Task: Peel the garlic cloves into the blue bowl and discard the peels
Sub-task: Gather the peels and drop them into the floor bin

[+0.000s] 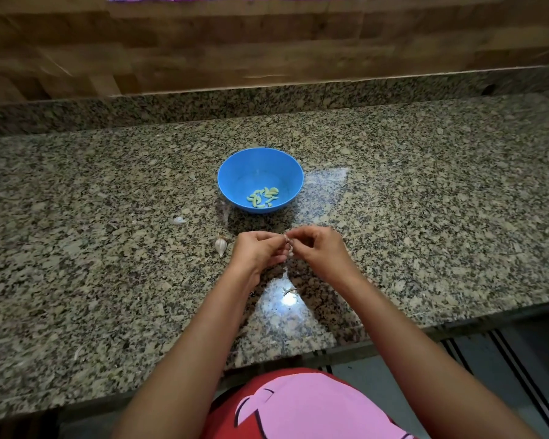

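Farthest left we find a pale scrap of peel point(178, 220) lying loose on the granite counter point(76, 191), and we take it for waste not yet cleared away. Just right of it and nearer the person, one unpeeled clove point(221, 246) lies on the stone close beside the left hand point(256, 251), a spot we judge puts it within easy reach for the next turn. That hand has its fingers curled in, pinching a small held clove point(288, 247) at their tips; we read this as the steadying grip. Beyond the hands stands the blue bowl point(241, 172), a handful of peeled cloves point(263, 198) pooled at its bottom, near enough that a finished one need only be dropped forward. The held clove sits between both hands, raised off the counter, so loosened skin can fall free; a few thin peel bits point(290, 291) lie below on the near side. The right hand point(323, 250) meets it from the other side, fingertips narrowed on the clove, which looks to us like the picking grip, though the skin itself is too small to make out.
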